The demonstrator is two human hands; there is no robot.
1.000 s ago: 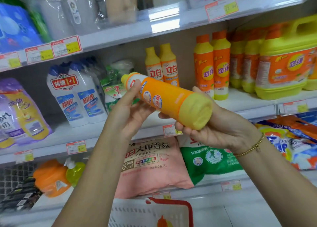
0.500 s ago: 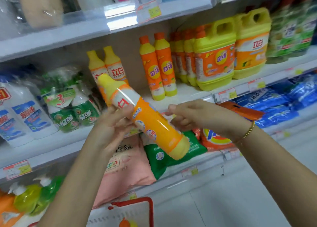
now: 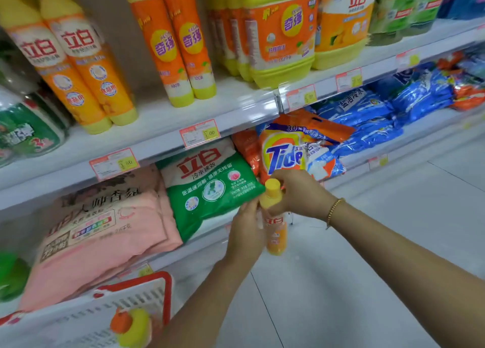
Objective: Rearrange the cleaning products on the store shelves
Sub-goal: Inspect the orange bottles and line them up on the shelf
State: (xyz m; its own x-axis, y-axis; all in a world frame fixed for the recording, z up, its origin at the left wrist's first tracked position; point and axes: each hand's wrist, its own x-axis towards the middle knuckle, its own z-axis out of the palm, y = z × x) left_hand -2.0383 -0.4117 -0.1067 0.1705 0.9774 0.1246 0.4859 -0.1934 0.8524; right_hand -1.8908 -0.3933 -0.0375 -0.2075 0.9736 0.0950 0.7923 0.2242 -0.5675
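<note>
The left hand (image 3: 245, 232) wraps its fingers round the body of the orange detergent bottle (image 3: 276, 232); the right hand (image 3: 299, 192) curls its fingers round the yellow neck just under the cap; the bottle stands upright, cap up, before the lower shelf, near the green detergent bag (image 3: 210, 190) and the Tide bag (image 3: 283, 156); half a second ago it slanted in the left hand alone, the right hand apart from it.

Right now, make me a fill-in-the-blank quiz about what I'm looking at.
The left hand and right hand hold a bottle whose cap is ___.
The bag just above that cap reads ___.
The basket has a ___ rim.
Missing words: yellow; Tide; red.
</note>
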